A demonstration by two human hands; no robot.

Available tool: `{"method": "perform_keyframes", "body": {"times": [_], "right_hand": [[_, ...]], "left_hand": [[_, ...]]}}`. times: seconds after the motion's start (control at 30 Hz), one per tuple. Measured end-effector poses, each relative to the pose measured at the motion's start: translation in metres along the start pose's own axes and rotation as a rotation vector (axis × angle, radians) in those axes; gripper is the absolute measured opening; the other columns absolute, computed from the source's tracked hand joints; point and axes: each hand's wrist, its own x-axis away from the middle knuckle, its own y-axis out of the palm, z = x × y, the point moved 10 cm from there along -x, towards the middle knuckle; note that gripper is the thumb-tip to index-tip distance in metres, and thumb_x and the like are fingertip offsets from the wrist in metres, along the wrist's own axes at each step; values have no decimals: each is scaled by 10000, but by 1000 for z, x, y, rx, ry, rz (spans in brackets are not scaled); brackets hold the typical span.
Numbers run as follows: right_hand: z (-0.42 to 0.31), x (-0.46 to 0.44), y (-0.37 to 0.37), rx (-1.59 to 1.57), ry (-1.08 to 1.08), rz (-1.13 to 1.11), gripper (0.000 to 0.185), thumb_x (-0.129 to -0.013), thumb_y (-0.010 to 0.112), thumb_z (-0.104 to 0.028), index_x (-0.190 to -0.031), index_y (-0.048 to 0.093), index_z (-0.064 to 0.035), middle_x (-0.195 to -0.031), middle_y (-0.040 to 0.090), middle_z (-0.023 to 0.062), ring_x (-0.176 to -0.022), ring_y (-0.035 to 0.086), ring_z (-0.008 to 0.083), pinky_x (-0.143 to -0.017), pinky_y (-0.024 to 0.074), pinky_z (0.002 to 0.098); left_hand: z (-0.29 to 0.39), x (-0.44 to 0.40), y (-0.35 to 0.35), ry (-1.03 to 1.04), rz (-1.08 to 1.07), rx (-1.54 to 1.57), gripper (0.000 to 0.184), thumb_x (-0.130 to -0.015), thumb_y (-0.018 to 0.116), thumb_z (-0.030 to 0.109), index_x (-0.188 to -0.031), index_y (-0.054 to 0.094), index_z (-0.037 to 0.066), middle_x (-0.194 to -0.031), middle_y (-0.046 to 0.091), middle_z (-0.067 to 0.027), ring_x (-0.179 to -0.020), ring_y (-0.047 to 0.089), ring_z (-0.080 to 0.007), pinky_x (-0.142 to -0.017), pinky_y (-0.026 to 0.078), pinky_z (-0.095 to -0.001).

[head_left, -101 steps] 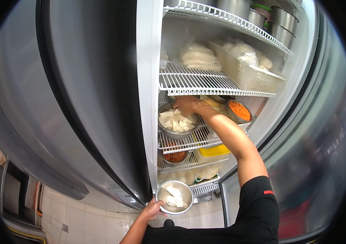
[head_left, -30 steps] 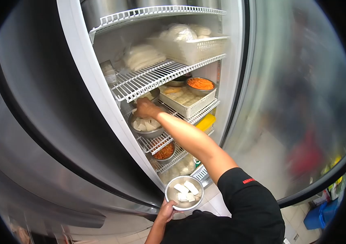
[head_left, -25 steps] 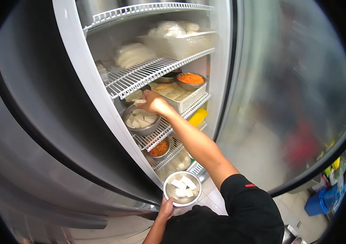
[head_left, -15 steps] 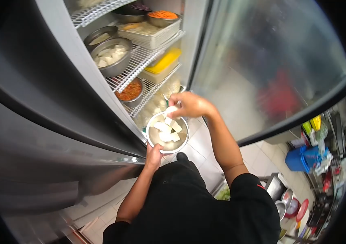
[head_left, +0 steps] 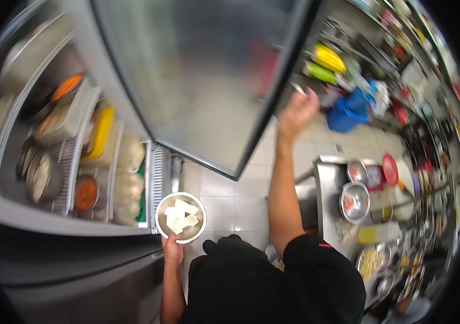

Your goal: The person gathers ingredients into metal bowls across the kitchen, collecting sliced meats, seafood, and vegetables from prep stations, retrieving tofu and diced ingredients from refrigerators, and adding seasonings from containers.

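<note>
In front of my body, my left hand grips the steel bowl at its near rim, with the thumb over the edge. Inside the bowl lie several white blocks, piled loosely and roughly level. Because this hand supports only one side, I think a careless turn of the wrist could tip the bowl, and the blocks could slide out onto the tiled floor. The far side of the bowl appears near the sill of the refrigerator; whether they touch I cannot tell, but a knock there might also spill them. My right hand is stretched out, near the edge of the glass door, and it holds no bowl. It is blurred, so I cannot tell if its fingers are closed, or if the pale spot at their tips is a piece of food. If the door swung while this hand is so close, the fingers could be struck. To my left, the wire shelves carry bowls and a box with a yellow lid. To my right stands a metal desk with more bowls, and farther away is a blue bin.
</note>
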Motion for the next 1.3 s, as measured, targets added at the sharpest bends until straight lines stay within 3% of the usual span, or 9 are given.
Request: {"method": "perform_keyframes", "body": {"times": [0.1, 0.2, 0.3, 0.5, 0.63, 0.8, 1.07, 1.23, 1.3], "right_hand": [[54, -3, 40, -35, 112, -205, 427, -996, 335, -404, -969, 507, -15, -963, 485, 78, -917, 448, 182, -836, 373, 345], [55, 50, 101, -959, 708, -871, 684, -980, 145, -510, -1160, 524, 31, -874, 669, 173, -889, 650, 271, -867, 484, 380], [49, 60, 96, -1026, 856, -894, 644, -985, 185, -488, -1193, 512, 26, -950, 657, 177, -878, 650, 260, -834, 502, 371], [18, 112, 15, -389, 630, -987, 532, -987, 337, -437, -836, 613, -6, -818, 614, 55, -789, 554, 116, -737, 444, 293], [-50, 117, -98, -396, -97, -958, 221, -872, 585, -250, -868, 639, -36, -754, 588, 130, -807, 574, 304, -705, 460, 396], [29, 145, -258, 491, 580, -873, 154, -774, 656, -122, -882, 613, -21, -962, 566, 174, -919, 558, 355, -834, 443, 412], [45, 165, -380, 846, 606, -682, 159, -733, 676, -133, -808, 606, -12, -840, 602, 199, -827, 587, 375, -718, 471, 444], [44, 157, -430, 824, 856, -648, 229, -695, 721, -150, -732, 547, -7, -654, 548, 131, -603, 543, 259, -571, 434, 361], [41, 154, -435, 788, 776, -732, 240, -715, 703, -156, -711, 518, -2, -624, 506, 137, -558, 493, 229, -535, 405, 354]], "left_hand": [[-33, -9, -15, -86, 5, 39, 520, -713, 466, 53, -1227, 464, -21, -1164, 565, -128, -947, 616, -268, -744, 538, -411], [-84, -21, -24, -312, -195, -94, 530, -701, 482, 96, -1216, 474, -30, -1136, 589, -124, -969, 611, -266, -797, 523, -386], [-118, -17, -5, -442, -257, -152, 531, -699, 489, 101, -1211, 474, -39, -1143, 588, -131, -985, 607, -272, -827, 521, -386], [-170, 1, 54, -609, -390, -272, 512, -696, 504, 66, -1190, 470, -65, -1144, 563, -163, -1021, 584, -312, -889, 489, -428], [-190, 6, 99, -660, -533, -195, 493, -710, 514, 110, -1182, 487, -32, -1139, 565, -143, -1059, 563, -299, -959, 440, -443], [-194, 3, 134, -593, -602, -238, 484, -771, 480, 151, -1220, 474, -28, -1202, 557, -138, -1113, 540, -268, -999, 408, -404], [-251, 35, 175, -681, -768, -341, 467, -827, 527, 124, -1265, 445, -17, -1189, 559, -138, -1063, 565, -260, -923, 447, -384], [-271, 98, 204, -775, -917, -367, 773, -926, 238, 625, -1391, 304, 11, -1394, 405, -128, -1275, 401, -242, -1054, 330, -386], [-283, 107, 204, -800, -904, -295, 730, -944, 248, 588, -1380, 317, 7, -1379, 419, -125, -1259, 415, -229, -1038, 345, -366]]}}
